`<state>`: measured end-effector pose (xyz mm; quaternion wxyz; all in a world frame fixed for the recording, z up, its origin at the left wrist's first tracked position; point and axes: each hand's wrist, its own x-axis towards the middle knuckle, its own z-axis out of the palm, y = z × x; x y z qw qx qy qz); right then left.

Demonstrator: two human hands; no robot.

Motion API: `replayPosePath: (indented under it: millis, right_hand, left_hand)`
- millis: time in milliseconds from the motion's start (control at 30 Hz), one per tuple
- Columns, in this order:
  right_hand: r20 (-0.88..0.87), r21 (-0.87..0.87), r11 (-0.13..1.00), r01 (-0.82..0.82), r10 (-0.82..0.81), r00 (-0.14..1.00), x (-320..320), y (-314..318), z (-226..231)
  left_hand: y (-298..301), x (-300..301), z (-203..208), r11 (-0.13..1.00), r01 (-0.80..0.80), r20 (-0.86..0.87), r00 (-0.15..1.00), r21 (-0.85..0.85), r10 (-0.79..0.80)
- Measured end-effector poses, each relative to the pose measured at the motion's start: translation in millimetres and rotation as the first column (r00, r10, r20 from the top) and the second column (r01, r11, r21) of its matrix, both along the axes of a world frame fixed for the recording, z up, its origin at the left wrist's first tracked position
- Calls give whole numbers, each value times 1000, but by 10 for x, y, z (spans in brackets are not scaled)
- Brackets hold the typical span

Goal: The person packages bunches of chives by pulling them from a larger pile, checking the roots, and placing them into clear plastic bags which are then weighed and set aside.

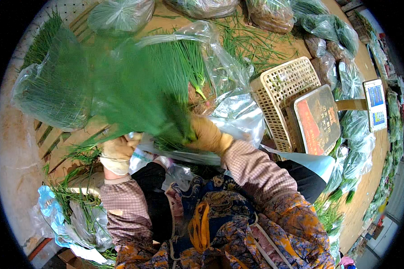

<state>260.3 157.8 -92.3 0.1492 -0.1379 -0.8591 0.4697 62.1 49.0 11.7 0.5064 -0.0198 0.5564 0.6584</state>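
At near centre, right hand [207, 134] clasps green bundle [132, 87] at its near-right end, long axis running far-left; left hand [120, 150] fingers: cannot tell.

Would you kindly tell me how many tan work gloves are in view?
2: one tan work glove on the left hand, near the blurred bunch of long green stalks; another on the right hand, gripping the bunch's lower end.
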Motion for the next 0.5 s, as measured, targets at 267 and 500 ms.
replayPosePath:
  millis: [267, 500]
  right_hand:
    - [859, 385, 847, -366, -184, 478, 1262, -519, -1452]
    - [985, 59, 984, -171, -29, 170, 1342, 287, 149]
  left_hand:
    - [-54, -273, -138, 992, -27, 41, 999, 120, 22]
    - [-329, -569, -216, 991, -93, 31, 995, 94, 91]
